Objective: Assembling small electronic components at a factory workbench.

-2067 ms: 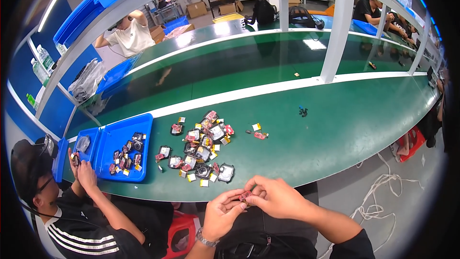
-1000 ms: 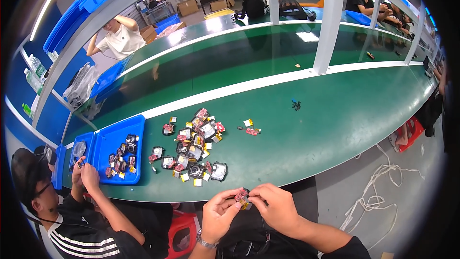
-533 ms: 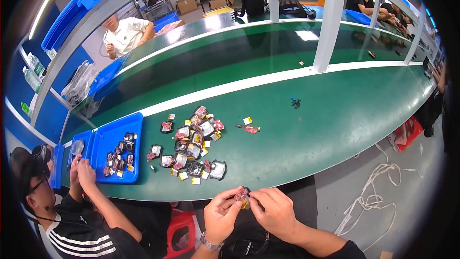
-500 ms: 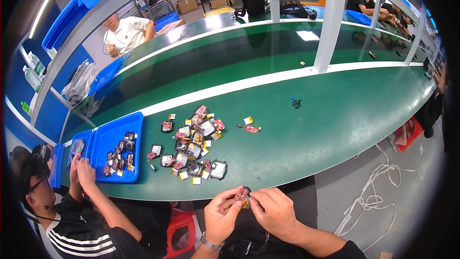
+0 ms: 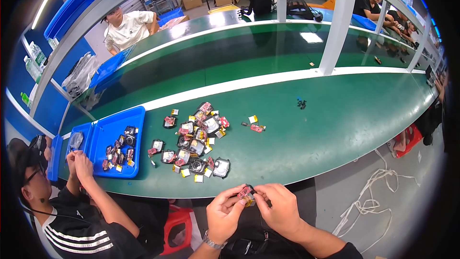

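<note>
Just past the bench's near edge, my left hand (image 5: 224,215) is closed around a small red circuit board (image 5: 246,192) with a dark part at its upper end. A yellow-and-silver battery (image 5: 250,202) shows under the board. From the other side, my right hand (image 5: 279,209) pinches at the board's dark end, its fingertips close together. What exactly those fingertips grip is too small to make out. Beyond my hands lies a pile of opened black device housings (image 5: 197,145) with red boards and small batteries. Right of that pile rests a loose red board (image 5: 257,128) beside a battery (image 5: 252,118).
Small black parts (image 5: 301,103) lie farther right on the green bench (image 5: 306,148). A blue tray (image 5: 139,136) with similar devices stands left, where a co-worker (image 5: 81,216) sits with both hands raised. White posts (image 5: 338,24) rise behind. A white cable (image 5: 369,201) lies on the floor.
The view has shifted slightly. My hands stay together around the board, which has tilted a little. Across the bench, the person in white has lowered a raised hand.
</note>
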`<state>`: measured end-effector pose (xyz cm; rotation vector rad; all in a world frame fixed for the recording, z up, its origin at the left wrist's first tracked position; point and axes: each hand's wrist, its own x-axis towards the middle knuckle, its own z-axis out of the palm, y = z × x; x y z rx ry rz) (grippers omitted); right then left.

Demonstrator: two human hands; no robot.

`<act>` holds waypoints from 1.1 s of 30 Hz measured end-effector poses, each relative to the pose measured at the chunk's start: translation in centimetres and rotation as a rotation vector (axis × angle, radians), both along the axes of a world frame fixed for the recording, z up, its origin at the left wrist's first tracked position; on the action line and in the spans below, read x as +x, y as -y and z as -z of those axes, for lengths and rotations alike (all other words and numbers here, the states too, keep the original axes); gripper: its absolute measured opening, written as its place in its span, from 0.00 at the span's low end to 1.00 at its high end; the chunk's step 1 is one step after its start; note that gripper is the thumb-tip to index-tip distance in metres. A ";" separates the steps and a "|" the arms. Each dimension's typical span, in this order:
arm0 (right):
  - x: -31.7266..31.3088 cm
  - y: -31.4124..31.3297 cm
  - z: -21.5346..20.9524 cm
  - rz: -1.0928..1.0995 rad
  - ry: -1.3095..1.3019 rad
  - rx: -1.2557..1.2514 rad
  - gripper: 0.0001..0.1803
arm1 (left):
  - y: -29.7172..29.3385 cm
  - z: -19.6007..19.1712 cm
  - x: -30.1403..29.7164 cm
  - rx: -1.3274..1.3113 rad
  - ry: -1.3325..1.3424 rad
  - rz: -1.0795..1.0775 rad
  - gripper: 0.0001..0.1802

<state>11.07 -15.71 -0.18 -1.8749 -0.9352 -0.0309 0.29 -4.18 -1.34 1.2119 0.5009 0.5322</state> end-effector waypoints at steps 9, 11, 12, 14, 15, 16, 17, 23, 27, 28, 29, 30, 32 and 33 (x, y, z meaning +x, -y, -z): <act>1.0 -0.1 -0.5 0.006 -0.017 -0.027 0.11 | 0.5 0.2 0.9 -0.022 0.029 -0.017 0.17; 1.1 0.0 -0.6 0.010 -0.003 -0.042 0.11 | 0.5 0.2 1.0 -0.017 0.006 -0.010 0.17; 1.0 0.1 -0.7 0.011 0.009 -0.057 0.11 | 0.5 0.3 0.9 -0.018 0.005 -0.010 0.17; 0.9 0.3 -0.8 0.007 0.021 -0.072 0.10 | 0.5 0.4 0.9 -0.011 0.015 -0.011 0.17; 0.9 0.3 -0.9 0.004 0.034 -0.085 0.10 | 0.5 0.4 0.9 -0.012 0.015 -0.012 0.17; 0.9 0.3 -1.1 0.003 0.034 -0.085 0.10 | 0.5 0.3 1.0 -0.006 0.016 -0.012 0.17; 0.8 0.4 -1.4 0.012 0.055 -0.052 0.10 | 0.4 0.2 1.0 0.000 0.016 -0.012 0.16; 1.4 0.6 -1.2 -0.082 0.020 -0.011 0.09 | 0.3 0.2 0.9 -0.008 0.015 0.001 0.16; 1.3 0.8 -1.2 -0.101 -0.071 -0.036 0.09 | 0.4 0.3 0.9 -0.019 0.020 -0.009 0.17; 1.3 0.8 -1.4 -0.102 -0.069 -0.039 0.09 | 0.4 0.1 0.9 -0.022 0.019 -0.004 0.17; 1.4 0.7 -1.7 -0.091 -0.028 -0.048 0.09 | 0.4 0.1 0.9 -0.025 0.018 0.002 0.17; 1.4 0.7 -1.8 -0.082 0.013 -0.057 0.09 | 0.4 0.1 0.9 -0.027 0.019 0.000 0.17; 1.3 0.8 -1.9 -0.105 -0.010 -0.096 0.09 | 0.3 0.2 0.8 -0.032 0.010 0.003 0.16; 1.3 0.9 -1.9 -0.126 -0.034 -0.133 0.09 | 0.3 0.2 0.8 -0.034 0.011 0.001 0.16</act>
